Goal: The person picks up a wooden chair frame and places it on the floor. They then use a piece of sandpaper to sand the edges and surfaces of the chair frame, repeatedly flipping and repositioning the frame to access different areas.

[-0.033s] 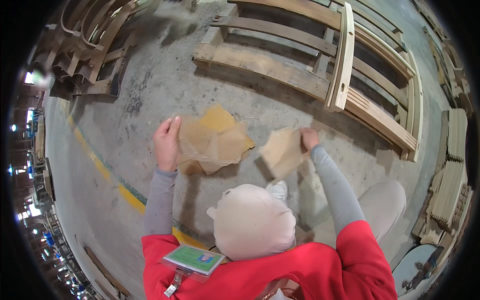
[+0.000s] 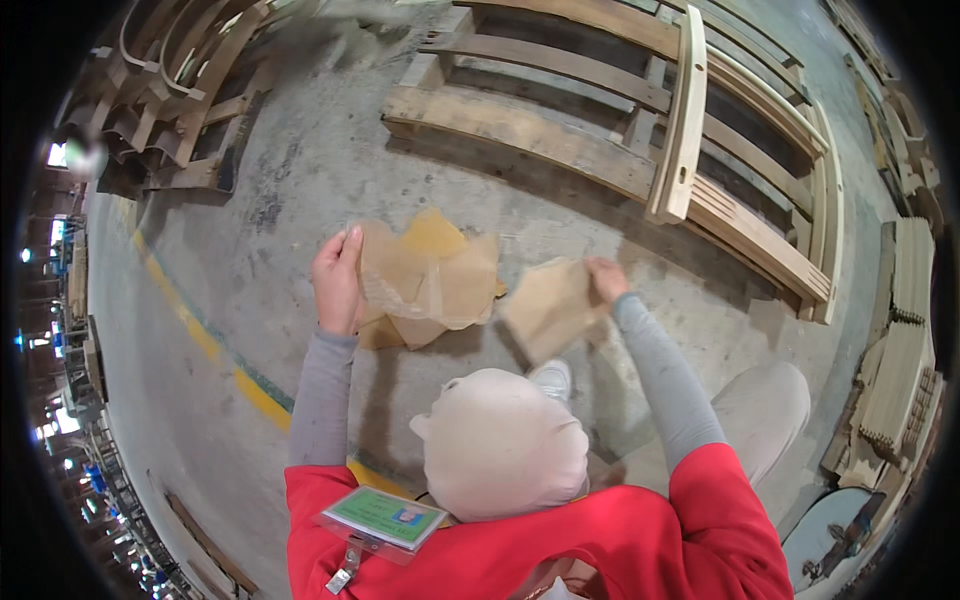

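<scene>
Brown paper pieces: 2 | left hand (image 2: 338, 283) grips crumpled paper sheet (image 2: 430, 275) by its left edge | right hand (image 2: 606, 279) pinches smaller paper piece (image 2: 550, 305) at its right corner | both above concrete floor (image 2: 300, 190)

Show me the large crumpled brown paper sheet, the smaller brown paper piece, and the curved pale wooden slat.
large crumpled brown paper sheet (image 2: 430, 275), head view, its middle
smaller brown paper piece (image 2: 548, 305), head view, centre
curved pale wooden slat (image 2: 682, 120), head view, mid-length

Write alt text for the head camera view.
A person's left hand holds a crumpled brown sheet and the right hand a smaller brown sheet, above a concrete floor. Curved wooden frames lie ahead.
</scene>
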Action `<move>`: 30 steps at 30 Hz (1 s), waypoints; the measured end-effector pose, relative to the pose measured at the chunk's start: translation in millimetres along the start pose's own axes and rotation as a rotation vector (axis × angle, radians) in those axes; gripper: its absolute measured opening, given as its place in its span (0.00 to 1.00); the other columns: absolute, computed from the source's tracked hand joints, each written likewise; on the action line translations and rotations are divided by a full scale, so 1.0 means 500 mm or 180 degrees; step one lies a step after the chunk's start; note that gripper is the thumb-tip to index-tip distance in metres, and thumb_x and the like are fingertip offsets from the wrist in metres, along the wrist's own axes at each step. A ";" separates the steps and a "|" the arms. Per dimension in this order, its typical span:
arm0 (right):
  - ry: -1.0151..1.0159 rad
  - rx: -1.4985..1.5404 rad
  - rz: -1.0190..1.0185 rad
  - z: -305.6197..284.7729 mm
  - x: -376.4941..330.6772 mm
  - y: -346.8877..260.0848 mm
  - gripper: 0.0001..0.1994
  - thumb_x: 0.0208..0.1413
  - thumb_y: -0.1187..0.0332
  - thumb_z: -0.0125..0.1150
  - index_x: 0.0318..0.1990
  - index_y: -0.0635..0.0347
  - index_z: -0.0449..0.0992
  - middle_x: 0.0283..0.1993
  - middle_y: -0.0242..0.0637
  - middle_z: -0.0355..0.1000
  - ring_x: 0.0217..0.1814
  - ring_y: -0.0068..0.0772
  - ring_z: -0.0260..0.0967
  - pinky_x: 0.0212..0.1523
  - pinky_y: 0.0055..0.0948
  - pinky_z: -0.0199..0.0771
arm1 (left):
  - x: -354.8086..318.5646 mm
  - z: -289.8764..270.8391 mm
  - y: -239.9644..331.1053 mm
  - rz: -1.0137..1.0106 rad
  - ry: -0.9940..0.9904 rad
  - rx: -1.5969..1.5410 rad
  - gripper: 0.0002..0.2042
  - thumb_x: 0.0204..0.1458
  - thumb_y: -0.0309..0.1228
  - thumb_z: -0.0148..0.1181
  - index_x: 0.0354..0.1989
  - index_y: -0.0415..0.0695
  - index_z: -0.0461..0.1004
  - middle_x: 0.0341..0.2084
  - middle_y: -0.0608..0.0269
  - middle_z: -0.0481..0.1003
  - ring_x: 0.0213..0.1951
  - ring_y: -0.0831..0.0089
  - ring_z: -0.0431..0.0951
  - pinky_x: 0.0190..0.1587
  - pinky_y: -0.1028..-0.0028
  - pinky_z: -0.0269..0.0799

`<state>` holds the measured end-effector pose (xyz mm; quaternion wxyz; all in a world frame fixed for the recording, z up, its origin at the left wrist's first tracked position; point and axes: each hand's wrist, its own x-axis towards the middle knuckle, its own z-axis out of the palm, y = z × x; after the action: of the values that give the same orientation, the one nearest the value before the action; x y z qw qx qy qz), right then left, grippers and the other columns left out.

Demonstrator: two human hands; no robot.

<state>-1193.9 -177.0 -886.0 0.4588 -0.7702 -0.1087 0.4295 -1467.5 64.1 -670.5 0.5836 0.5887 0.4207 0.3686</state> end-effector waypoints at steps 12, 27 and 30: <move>-0.0343 0.2509 0.0130 -0.046 -0.141 -0.157 0.05 0.47 0.74 0.57 0.32 0.63 0.70 0.26 0.31 0.67 0.26 0.18 0.62 0.24 0.15 0.62 | 0.037 0.319 -0.137 -0.1544 -0.0890 -0.1863 0.15 0.49 0.28 0.51 0.45 0.38 0.63 0.41 0.59 0.68 0.39 0.72 0.71 0.42 0.71 0.69; 0.0232 0.3311 -0.0074 -0.123 -0.051 -0.155 0.12 0.48 0.74 0.52 0.42 0.64 0.66 0.40 0.35 0.65 0.41 0.28 0.61 0.45 0.27 0.61 | 0.064 0.483 -0.243 -0.0630 -0.1214 0.0278 0.13 0.42 0.25 0.57 0.38 0.37 0.69 0.24 0.64 0.73 0.24 0.81 0.71 0.23 0.82 0.67; 0.0172 0.3116 0.0142 -0.129 -0.048 -0.163 0.12 0.46 0.75 0.53 0.40 0.65 0.68 0.39 0.35 0.66 0.39 0.27 0.61 0.42 0.24 0.60 | 0.104 0.500 -0.257 -0.0024 -0.1015 0.0867 0.12 0.40 0.26 0.59 0.35 0.37 0.72 0.22 0.63 0.73 0.23 0.81 0.72 0.22 0.81 0.67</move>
<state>-1141.2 -184.6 -793.5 0.7603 -0.4771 0.1344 0.4198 -1225.1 13.6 -813.3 0.5593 0.7114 0.3712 0.2083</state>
